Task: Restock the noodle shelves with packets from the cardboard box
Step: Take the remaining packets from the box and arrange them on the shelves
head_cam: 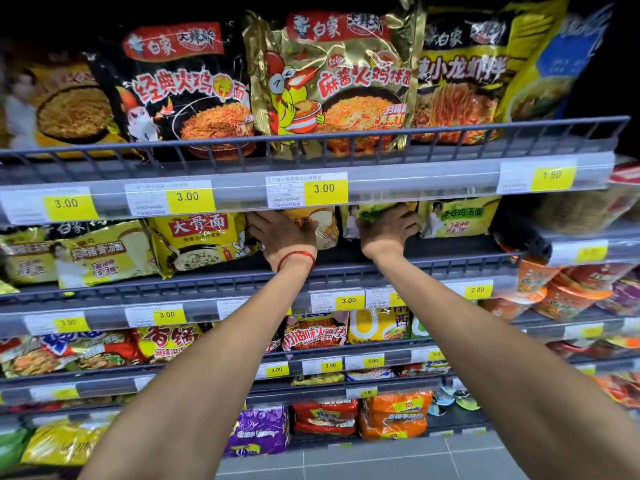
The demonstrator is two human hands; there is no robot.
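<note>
My left hand presses a yellow packet at twelve o'clock; my right hand, at one o'clock, grips a green packet.

Second shelf: left hand on one noodle packet, right hand on the packet just beside it, right. Price rail directly above; further packets either side.

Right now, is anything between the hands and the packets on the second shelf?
Nothing visible. The left hand rests directly on a yellow packet, the right hand on a green-topped packet, both reaching over the shelf's front rail.
</note>
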